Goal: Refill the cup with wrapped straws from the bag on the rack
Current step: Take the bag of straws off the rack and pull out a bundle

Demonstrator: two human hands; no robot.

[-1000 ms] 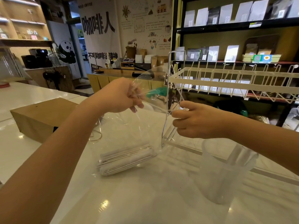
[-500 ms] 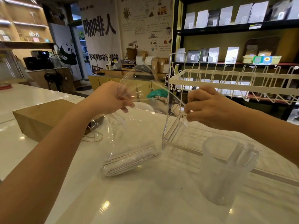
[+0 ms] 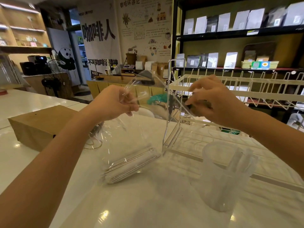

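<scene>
A clear plastic bag (image 3: 131,137) stands on the white counter, its bottom holding a bundle of white wrapped straws (image 3: 131,165) lying flat. My left hand (image 3: 113,102) pinches the left side of the bag's mouth. My right hand (image 3: 215,102) pinches the right side, and the mouth is stretched wide between them. A frosted translucent cup (image 3: 225,178) stands at the lower right with a few wrapped straws leaning inside it. The white wire rack (image 3: 230,94) rises right behind my right hand.
A brown paper bag (image 3: 39,124) lies on the counter at the left. A thin cord loops on the counter beside it. Dark shelves with coffee pouches fill the back right. The white counter (image 3: 148,203) stretches toward me.
My right hand has risen and moved right with its edge of the bag. The bag's mouth is pulled wider apart than before.
</scene>
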